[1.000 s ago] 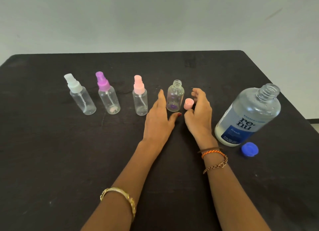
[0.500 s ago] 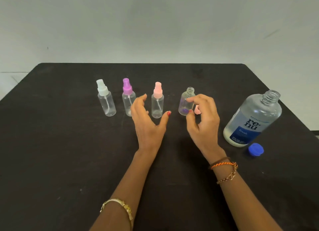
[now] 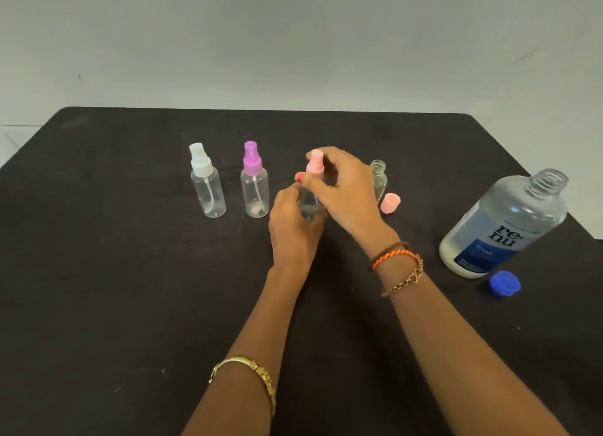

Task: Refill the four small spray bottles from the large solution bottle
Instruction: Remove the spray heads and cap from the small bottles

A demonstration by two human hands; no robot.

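Both hands have moved since the earlier frame: they were open and empty in front of the row, and now they meet on the pink-capped spray bottle in the centre of the frame. From large to small, the black table fills the lower two thirds of the picture. At the right edge stands the large solution bottle, uncapped and nearly full, with its blue cap lying just beside its base. The left hand is wrapped around the body of the pink-capped bottle, and the right hand pinches its pink spray head from above. To the left stand the purple-capped bottle and the white-capped bottle, both closed and upright. Just right of the hands, the fourth small bottle stands open, partly hidden, and its loose pink cap lies near it on the table.

I judge that the step in hand is to unscrew the spray head of the third bottle, so the task is at its early stage. The next move calls for a firm hold of the body while the head turns, then lifting the head straight up so the thin tube comes out clean.
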